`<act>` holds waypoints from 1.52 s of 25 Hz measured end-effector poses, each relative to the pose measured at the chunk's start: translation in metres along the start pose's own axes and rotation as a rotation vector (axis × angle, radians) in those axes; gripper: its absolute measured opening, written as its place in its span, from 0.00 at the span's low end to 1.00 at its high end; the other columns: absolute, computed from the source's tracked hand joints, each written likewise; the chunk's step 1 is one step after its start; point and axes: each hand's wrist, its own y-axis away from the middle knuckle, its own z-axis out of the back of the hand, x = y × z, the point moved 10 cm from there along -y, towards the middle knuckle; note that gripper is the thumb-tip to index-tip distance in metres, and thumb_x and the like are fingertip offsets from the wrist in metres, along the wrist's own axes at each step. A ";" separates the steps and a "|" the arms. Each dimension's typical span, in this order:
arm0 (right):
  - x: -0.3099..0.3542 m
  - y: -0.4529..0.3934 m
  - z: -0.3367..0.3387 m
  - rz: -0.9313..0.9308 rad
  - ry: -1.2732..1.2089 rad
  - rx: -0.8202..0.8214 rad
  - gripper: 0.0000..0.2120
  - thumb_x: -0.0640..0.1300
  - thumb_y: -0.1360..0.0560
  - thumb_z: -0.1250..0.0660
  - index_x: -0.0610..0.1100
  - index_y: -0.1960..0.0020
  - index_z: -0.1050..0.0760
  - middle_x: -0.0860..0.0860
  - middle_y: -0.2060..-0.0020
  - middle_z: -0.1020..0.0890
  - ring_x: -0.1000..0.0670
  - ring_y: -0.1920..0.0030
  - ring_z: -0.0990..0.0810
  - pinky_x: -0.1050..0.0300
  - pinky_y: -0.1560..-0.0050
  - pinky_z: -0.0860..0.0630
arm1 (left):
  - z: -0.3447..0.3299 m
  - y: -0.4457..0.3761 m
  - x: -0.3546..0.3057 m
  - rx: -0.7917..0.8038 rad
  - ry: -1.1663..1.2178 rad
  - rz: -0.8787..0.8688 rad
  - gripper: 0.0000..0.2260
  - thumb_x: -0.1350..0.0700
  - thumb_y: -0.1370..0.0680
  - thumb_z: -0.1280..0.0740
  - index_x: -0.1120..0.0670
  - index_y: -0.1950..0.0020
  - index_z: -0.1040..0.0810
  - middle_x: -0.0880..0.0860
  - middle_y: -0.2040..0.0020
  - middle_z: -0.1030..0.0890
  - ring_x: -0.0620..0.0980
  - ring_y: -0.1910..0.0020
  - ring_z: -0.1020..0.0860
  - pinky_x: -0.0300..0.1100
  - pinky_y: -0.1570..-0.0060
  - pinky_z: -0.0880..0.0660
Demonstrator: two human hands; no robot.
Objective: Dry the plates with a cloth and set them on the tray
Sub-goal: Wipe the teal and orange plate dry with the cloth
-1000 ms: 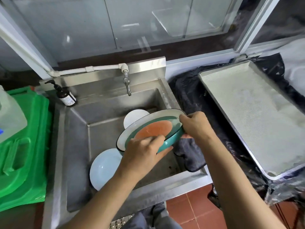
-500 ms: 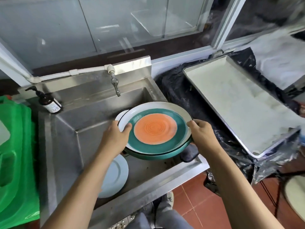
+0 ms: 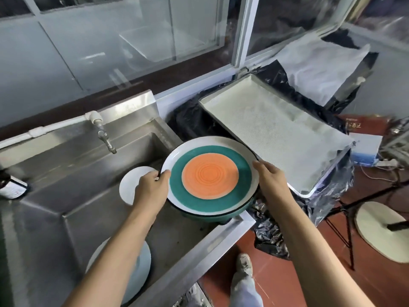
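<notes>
Brushed stainless-steel sink basin (image 3: pixel 55 209): dull sheen, streaked. Round glazed ceramic plate with orange centre and teal ring (image 3: pixel 210 176): glossy, fine concentric ridges in the orange. 2 plain white ceramic plates (image 3: pixel 130 185) (image 3: pixel 137 271) in basin: smooth, glossy. Rectangular metal tray (image 3: pixel 276 138): matt, pebbled white lining. Crinkled black plastic sheeting (image 3: pixel 192 120) under tray: shiny. Red floor tiles (image 3: pixel 276 282): smooth, satin.
</notes>
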 end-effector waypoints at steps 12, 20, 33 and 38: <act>-0.028 -0.108 0.146 -0.057 -0.002 -0.202 0.12 0.40 0.16 0.39 0.32 0.47 0.22 0.34 0.44 0.21 0.34 0.38 0.26 0.39 0.39 0.27 | -0.176 -0.020 -0.075 0.156 0.195 0.110 0.08 0.50 0.29 0.34 0.54 0.63 0.21 0.59 0.58 0.19 0.57 0.55 0.22 0.59 0.49 0.21; -0.051 -0.213 0.223 -0.115 0.040 -0.271 0.14 0.39 0.17 0.39 0.30 0.40 0.22 0.35 0.50 0.16 0.36 0.46 0.19 0.40 0.49 0.21 | -0.302 -0.047 -0.118 0.211 0.210 0.206 0.08 0.51 0.33 0.34 0.49 0.67 0.17 0.58 0.58 0.16 0.57 0.56 0.19 0.57 0.50 0.19; -0.085 -0.341 0.255 -0.225 0.217 -0.229 0.18 0.36 0.22 0.43 0.45 0.70 0.36 0.51 0.75 0.34 0.50 0.72 0.39 0.55 0.70 0.43 | -0.431 -0.081 -0.127 0.212 0.034 0.254 0.13 0.50 0.36 0.38 0.58 0.64 0.21 0.61 0.59 0.20 0.61 0.55 0.22 0.57 0.47 0.22; -0.096 -0.351 0.249 -0.221 0.234 -0.186 0.14 0.39 0.21 0.42 0.45 0.66 0.34 0.51 0.72 0.31 0.49 0.69 0.34 0.54 0.69 0.39 | -0.437 -0.079 -0.133 0.221 -0.114 0.212 0.22 0.48 0.37 0.40 0.64 0.56 0.21 0.56 0.64 0.23 0.57 0.62 0.26 0.51 0.58 0.26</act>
